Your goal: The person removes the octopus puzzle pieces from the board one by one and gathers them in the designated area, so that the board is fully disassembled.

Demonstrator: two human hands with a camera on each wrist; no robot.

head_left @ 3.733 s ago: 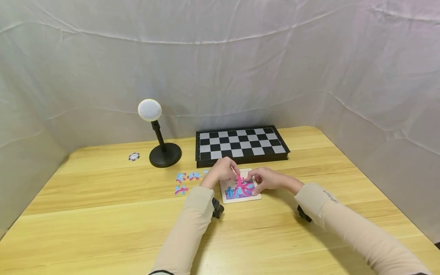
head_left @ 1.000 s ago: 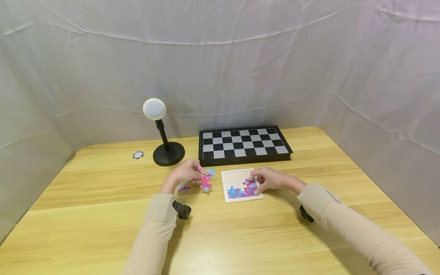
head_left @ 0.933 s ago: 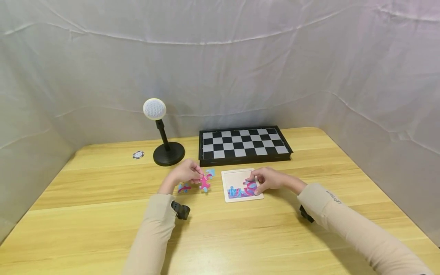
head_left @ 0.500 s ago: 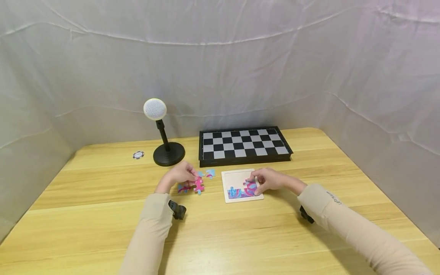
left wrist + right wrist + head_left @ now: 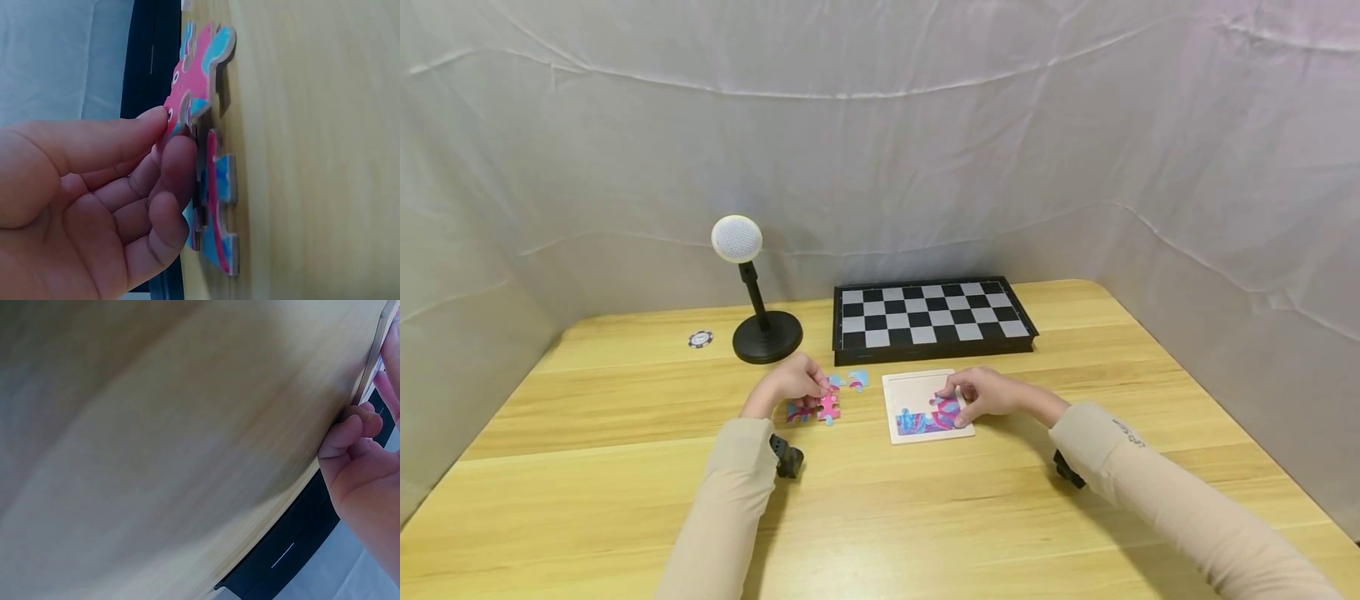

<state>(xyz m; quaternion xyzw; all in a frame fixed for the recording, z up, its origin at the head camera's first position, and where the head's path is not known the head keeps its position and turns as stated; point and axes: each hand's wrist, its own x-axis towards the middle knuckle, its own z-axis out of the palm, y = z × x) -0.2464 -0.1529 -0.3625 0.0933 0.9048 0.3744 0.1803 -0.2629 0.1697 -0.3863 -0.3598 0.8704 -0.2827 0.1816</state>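
Note:
My left hand (image 5: 796, 380) pinches a pink jigsaw piece (image 5: 828, 408) with white-ringed eyes between thumb and fingers. In the left wrist view that piece (image 5: 201, 67) is tilted close over the table, and a pink-and-blue piece (image 5: 220, 206) lies below the fingers. Other loose pieces (image 5: 858, 380) lie behind and beside the left hand, partly hidden by it. To the right, a pale square puzzle tray (image 5: 913, 387) has pink, blue and purple pieces (image 5: 917, 422) along its front and right. My right hand (image 5: 988, 392) grips the tray's right side, thumb at the front, index finger farther back.
A folded black-and-white chessboard (image 5: 932, 315) stands just behind the tray. A round-headed microphone (image 5: 737, 239) on a black base (image 5: 767, 337) is at the back left, with a poker chip (image 5: 701, 339) beside it. Grey cloth (image 5: 880, 167) hangs around the table.
My left hand lifted the pink piece out of the tray and carried it left, lowering it among the loose pieces. My right hand stays on the tray.

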